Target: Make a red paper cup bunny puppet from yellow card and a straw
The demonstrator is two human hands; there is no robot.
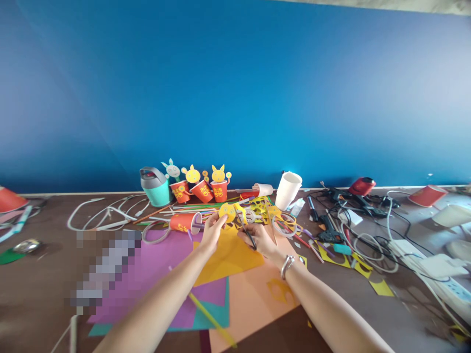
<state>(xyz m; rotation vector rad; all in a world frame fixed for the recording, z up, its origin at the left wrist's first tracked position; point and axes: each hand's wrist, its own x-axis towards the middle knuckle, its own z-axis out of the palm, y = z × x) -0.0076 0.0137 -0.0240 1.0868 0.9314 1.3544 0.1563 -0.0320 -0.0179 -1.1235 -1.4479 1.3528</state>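
Between the fingers of my left hand (pixel 212 233) is a yellow paper face cutout (pixel 227 212), with eyes drawn on it. My right hand (pixel 260 241) is closed around the dark handles of a pair of scissors (pixel 250 238), whose blades point up toward the cutout's right side. A strip of yellow paper (pixel 241 214) hangs by the blades. Below both hands lies an orange-yellow sheet (pixel 230 257) on top of purple (pixel 147 274) and peach sheets (pixel 250 304). A red paper cup (pixel 181 222) lies on its side left of my left hand.
Red cups with animal faces (pixel 200 191) stand along the wall beside a teal container (pixel 156 189). A white cup (pixel 288 190) stands behind my right hand. Farther right are a glue gun (pixel 329 230), tangled cables and a power strip (pixel 454 289). Paper scraps (pixel 381 288) are scattered there.
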